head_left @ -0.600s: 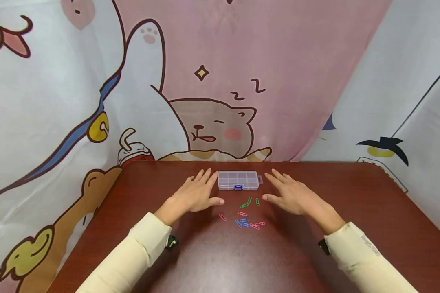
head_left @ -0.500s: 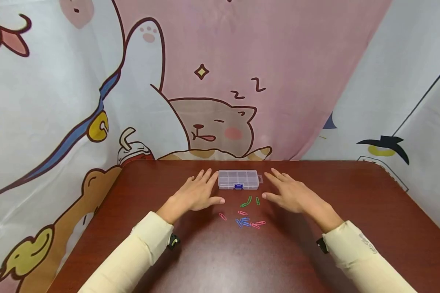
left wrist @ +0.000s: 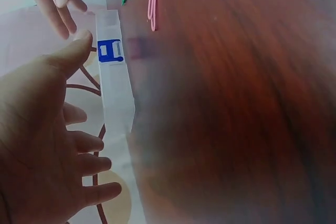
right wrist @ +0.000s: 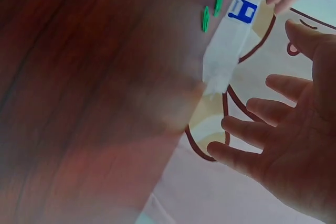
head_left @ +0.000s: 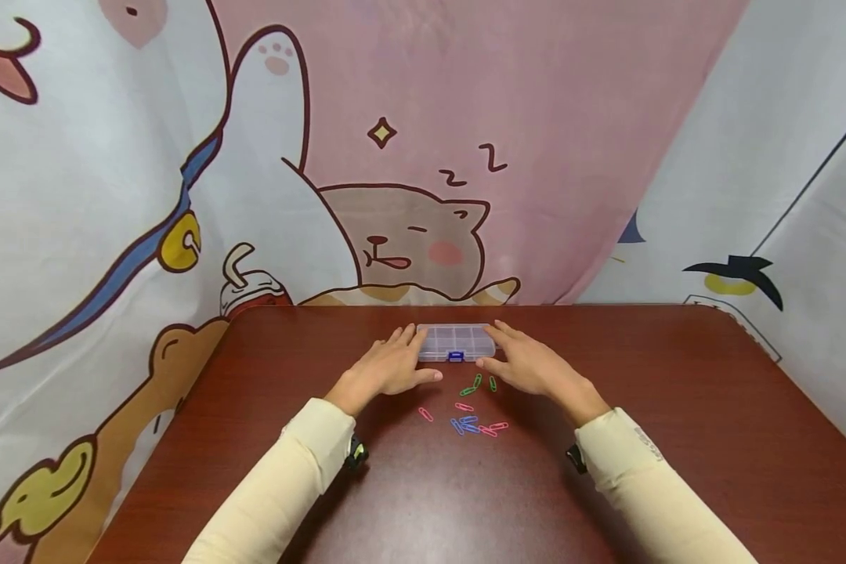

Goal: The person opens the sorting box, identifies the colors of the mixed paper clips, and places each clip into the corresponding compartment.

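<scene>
A clear plastic compartment box (head_left: 455, 341) with a blue latch (head_left: 455, 356) lies near the table's far edge, its lid down. My left hand (head_left: 389, 368) is at the box's left end, fingers spread and thumb stretched toward the front. At the right end my right hand (head_left: 532, 362) reaches over the box's corner with extended fingers. Neither hand grips anything; whether the fingertips touch the box I cannot tell. In front of the box lie green paper clips (head_left: 493, 384), pink paper clips (head_left: 464, 406) and blue paper clips (head_left: 457, 426). The left wrist view shows the blue latch (left wrist: 111, 51) beside my thumb.
The dark reddish-brown table (head_left: 437, 493) carries the box and the loose clips. Behind it hangs a cartoon-printed curtain (head_left: 571, 141), close to the table's far edge.
Both hands have moved inward to the ends of the box, the right one further than the left. The view has shifted slightly. The clips lie as before.
</scene>
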A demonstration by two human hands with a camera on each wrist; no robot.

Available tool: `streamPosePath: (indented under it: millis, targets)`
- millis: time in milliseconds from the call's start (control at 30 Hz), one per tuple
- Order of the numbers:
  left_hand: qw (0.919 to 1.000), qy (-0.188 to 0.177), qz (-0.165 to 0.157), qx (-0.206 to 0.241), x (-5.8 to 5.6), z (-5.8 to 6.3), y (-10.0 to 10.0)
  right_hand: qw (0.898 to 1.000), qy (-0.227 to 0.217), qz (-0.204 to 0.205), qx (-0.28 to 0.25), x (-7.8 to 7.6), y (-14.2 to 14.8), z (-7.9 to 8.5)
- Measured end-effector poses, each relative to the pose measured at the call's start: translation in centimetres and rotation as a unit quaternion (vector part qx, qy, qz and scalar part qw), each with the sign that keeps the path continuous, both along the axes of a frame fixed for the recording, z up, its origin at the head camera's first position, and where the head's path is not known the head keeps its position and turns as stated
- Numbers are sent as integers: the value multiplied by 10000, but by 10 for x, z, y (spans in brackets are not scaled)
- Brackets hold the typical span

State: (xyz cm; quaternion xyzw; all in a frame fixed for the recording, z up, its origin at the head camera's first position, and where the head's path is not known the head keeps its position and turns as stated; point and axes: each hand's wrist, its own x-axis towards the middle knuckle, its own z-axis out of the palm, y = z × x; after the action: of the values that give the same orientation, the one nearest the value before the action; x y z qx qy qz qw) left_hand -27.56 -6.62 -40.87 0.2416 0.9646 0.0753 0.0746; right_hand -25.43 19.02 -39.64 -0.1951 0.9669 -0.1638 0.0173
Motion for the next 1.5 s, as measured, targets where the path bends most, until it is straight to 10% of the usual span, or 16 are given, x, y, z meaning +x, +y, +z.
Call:
streamPosePath:
  millis: [1500]
  targets:
    - [9903,852,-289,-1055,-32,-16,36,9975,-428,33,567,-37,-22,-18]
